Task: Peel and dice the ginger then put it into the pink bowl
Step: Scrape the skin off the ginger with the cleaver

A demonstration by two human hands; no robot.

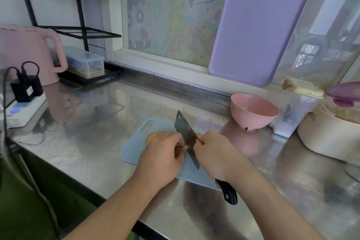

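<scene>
On the steel bench (97, 142), under a window with cartoon stickers, a pale blue cutting board (136, 148) is lying at centre, a pink bowl (253, 112) standing at two o'clock from it. Left hand (161, 154) is curling round a piece of ginger (182, 147), pinching it over the board. Right hand (216, 154) is gripping a cleaver (187, 136), its blade touching the ginger, its long axis running from eleven o'clock to five o'clock, the black handle nearest the person.
</scene>
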